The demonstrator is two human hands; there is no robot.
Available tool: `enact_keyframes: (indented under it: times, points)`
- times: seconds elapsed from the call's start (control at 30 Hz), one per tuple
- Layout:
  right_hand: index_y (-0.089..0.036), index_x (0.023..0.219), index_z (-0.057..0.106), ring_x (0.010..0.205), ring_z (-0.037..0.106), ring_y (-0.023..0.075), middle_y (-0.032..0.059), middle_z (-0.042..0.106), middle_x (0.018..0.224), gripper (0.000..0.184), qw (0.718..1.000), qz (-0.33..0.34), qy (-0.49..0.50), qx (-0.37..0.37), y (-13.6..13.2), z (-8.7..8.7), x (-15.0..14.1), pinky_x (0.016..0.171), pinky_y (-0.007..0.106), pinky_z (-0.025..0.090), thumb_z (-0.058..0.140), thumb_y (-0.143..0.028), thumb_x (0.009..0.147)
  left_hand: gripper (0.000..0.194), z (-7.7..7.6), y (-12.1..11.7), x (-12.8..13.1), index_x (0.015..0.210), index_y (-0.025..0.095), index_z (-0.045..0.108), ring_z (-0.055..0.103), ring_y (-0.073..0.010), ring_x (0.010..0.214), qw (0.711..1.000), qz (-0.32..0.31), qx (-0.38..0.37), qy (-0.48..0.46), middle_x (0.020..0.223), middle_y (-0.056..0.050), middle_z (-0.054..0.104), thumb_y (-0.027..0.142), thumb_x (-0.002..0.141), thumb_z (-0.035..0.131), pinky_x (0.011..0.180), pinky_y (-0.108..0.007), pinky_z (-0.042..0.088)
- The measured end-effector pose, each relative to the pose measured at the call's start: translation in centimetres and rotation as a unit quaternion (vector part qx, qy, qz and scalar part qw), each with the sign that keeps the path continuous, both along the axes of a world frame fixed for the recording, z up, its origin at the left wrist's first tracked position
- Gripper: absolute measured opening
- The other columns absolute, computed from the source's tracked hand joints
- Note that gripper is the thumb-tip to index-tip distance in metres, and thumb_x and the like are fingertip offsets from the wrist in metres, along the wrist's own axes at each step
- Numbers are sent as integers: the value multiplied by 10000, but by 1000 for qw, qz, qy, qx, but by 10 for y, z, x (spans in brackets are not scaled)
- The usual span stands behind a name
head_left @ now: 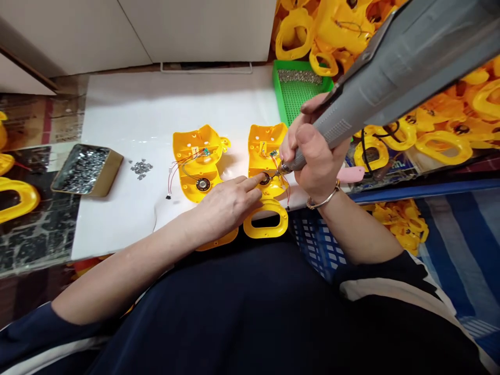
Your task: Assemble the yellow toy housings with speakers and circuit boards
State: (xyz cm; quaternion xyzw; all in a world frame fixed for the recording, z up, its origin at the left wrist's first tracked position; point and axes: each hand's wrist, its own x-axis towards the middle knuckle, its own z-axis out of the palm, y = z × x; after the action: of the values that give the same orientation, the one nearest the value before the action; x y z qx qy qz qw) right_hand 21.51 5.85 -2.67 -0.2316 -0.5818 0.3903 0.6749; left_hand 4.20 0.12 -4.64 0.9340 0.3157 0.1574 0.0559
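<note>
My right hand (322,161) is wrapped round the lower end of a large grey electric screwdriver (371,94), which slants down from the upper right. Its tip reaches the edge of a small round speaker (265,178) set in a yellow plastic shell (266,135) with a handle loop. The exact contact is too small to make out. My left hand (224,205) lies low over the shells, fingers extended, the index fingertip at that speaker. To the left, a second yellow shell (197,140) bears a speaker (203,184), a small circuit board and loose red and black wires; my left hand partly covers its handle.
On the white board (125,219) lie a small pile of screws (141,168) and, farther left, a tin (113,172) full of screws. Behind my right hand stands a green basket (291,99) with metal pieces. Yellow shells (441,125) heap at right; a blue basket (316,245) sits below.
</note>
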Motion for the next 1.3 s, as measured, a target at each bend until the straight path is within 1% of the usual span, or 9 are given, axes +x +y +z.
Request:
enact_keyframes:
  times: [0.13,0.2,0.3,0.43,0.6,0.77,0.9,1.07,1.3]
  points:
    - [-351,948,615,402,356,102,-77,452,617,257,999,-22,35,-14,-6,30,-5,406,292,313,736,-443,740,188,2,3,-6,860,159,657,654,-185,863,994,9,-8,-108,1282,-119,651,260,967,540,662,-279,508]
    - [-303,788,567,422,377,106,-65,427,615,215,998,-34,47,-16,-15,50,-11,425,294,312,731,-439,759,157,5,6,-11,858,163,665,631,-167,826,981,25,-24,-191,1100,-112,681,267,947,588,669,-268,495]
    - [-237,616,450,432,406,99,-54,406,550,381,999,-5,52,-4,-30,78,-20,438,288,297,712,-419,825,165,7,8,-16,839,159,675,559,-124,675,962,45,-57,-264,795,-45,624,311,905,671,601,-237,444]
    - [-253,645,478,402,398,103,-70,395,529,413,997,0,47,-57,-46,94,-30,418,298,309,754,-534,771,210,7,6,-16,786,156,683,494,-82,562,943,55,-89,-315,689,-6,613,343,875,715,538,-212,394]
    - [-291,862,578,403,410,108,-89,458,570,353,993,15,68,-100,-50,89,-35,397,310,307,806,-511,708,241,7,1,-13,775,169,728,544,-95,553,890,96,-170,-412,665,-15,676,400,839,744,519,-218,411]
    - [-328,883,545,354,367,126,-87,394,525,317,996,12,85,-18,-36,77,-41,359,312,324,721,-556,752,177,6,-1,-13,788,180,754,588,-107,606,858,97,-228,-450,716,-23,721,355,807,776,554,-224,447]
    - [-327,904,566,331,350,120,-83,397,519,302,994,18,109,14,-28,69,-45,325,295,318,718,-528,738,156,7,-1,-14,804,178,761,586,-103,616,852,88,-258,-446,704,-15,707,333,818,767,574,-222,447]
    - [-333,969,518,329,328,109,-90,399,533,486,998,-4,70,6,-25,62,-42,340,286,326,717,-677,690,235,9,1,-15,787,166,747,531,-90,566,864,54,-285,-412,639,0,641,383,867,707,535,-215,408]
    - [-339,981,519,350,358,112,-87,413,545,394,997,15,65,29,-27,61,-40,374,288,345,689,-612,754,235,11,0,-14,789,162,718,516,-83,551,879,55,-261,-395,653,3,643,385,860,714,526,-201,411]
